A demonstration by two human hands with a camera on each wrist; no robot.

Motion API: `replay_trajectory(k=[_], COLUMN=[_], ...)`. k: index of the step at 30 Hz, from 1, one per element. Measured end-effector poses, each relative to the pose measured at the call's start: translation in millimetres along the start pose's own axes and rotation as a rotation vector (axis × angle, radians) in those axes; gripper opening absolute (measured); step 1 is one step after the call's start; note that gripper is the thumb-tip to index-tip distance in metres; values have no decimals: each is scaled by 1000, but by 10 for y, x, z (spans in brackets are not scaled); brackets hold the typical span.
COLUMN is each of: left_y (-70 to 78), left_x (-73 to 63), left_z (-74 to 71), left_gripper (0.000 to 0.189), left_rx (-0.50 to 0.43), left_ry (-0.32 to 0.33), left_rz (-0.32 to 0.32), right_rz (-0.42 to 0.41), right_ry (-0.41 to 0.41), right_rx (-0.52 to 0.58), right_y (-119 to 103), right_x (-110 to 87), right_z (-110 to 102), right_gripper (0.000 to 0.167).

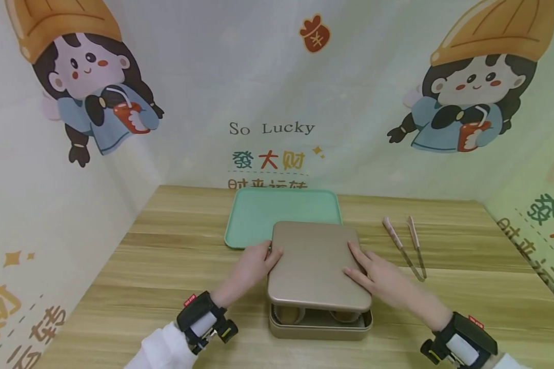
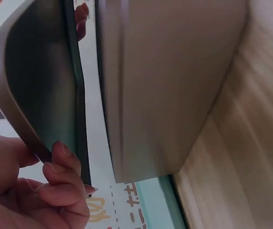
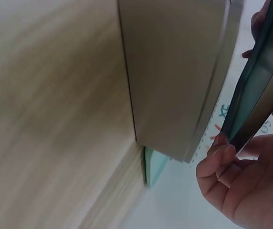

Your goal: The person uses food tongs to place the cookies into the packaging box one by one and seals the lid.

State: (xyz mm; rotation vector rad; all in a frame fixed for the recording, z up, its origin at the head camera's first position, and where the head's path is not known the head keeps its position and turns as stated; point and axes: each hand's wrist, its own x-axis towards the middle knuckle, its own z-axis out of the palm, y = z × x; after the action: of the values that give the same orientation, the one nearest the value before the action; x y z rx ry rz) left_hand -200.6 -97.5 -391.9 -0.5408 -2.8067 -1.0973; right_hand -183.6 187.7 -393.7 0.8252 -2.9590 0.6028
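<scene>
A bronze-coloured metal lid (image 1: 317, 266) hangs level above its matching rectangular tin (image 1: 320, 332), with a gap between the two in both wrist views. My left hand (image 1: 257, 260) grips the lid's left edge, thumb on top and fingers curled beneath the rim. At the opposite edge my right hand (image 1: 378, 277) holds the lid the same way, its fingertips under the rim in the right wrist view. Through the front gap, round pale items in paper cups (image 1: 290, 314) show inside the tin; the lid hides the rest of the contents.
Behind the tin lies a mint green tray (image 1: 258, 215), partly covered by the lid in the head view. Metal tongs with pinkish handle ends (image 1: 415, 256) lie spread on the wooden table (image 1: 166, 256) at the right. A printed cloth backdrop (image 1: 203, 77) borders the table.
</scene>
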Motion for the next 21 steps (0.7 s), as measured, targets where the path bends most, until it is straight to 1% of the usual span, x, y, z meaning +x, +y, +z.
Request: replay_trajectory(k=[3,8,13,18,21], left_y=[1,-17,-41,-48,-48], left_x=[-85,-166,-204,-217,-213], left_z=[62,158,229,257,260], left_gripper=[20,17,27,24,23], left_rx=[31,65,98,114,130], left_ry=[-3,-15,-17,-13,-9], left_rz=[1,21,20,16,10], right_rz=[18,16,27,40,36], right_ry=[-5,41,54,57,75], right_rx=[-20,-101,-160,-188,-198], right_y=[-48,-100,-125,-123,-118], right_x=[-76,-126,-139,-146,-136], right_z=[61,113,152,195,201], right_gripper=[66,65,65,66,65])
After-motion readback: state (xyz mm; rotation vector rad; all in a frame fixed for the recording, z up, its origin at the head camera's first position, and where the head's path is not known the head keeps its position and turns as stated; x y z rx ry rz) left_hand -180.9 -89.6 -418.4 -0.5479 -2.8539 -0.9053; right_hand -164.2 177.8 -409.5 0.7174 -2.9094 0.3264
